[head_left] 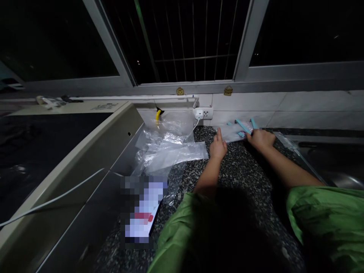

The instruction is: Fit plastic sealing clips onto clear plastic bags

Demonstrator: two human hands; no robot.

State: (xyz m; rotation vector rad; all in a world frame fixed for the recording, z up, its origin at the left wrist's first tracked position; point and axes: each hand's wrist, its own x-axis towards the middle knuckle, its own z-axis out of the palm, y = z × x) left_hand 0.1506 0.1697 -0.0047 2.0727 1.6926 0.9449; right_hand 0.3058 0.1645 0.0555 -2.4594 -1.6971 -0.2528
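A clear plastic bag [226,132] lies by the tiled wall, with several light-blue stick-like pieces [242,126] in or on it; their kind I cannot make out. My right hand [261,139] is closed at the bag's right end, its thumb and fingers at the blue pieces. At the left end is my left hand [218,147], index finger stretched out and thumb apart, beside the bag's edge. Nothing shows in its grasp. A heap of clear plastic bags [170,149] lies to the left of that hand.
A phone [146,212] with a blurred screen lies on the speckled counter [241,167]. A white charger [199,113] with a cable sits in the wall socket. On the left stands a large beige-edged appliance [113,144]; at right is a metal sink [335,159]. Barred windows are behind.
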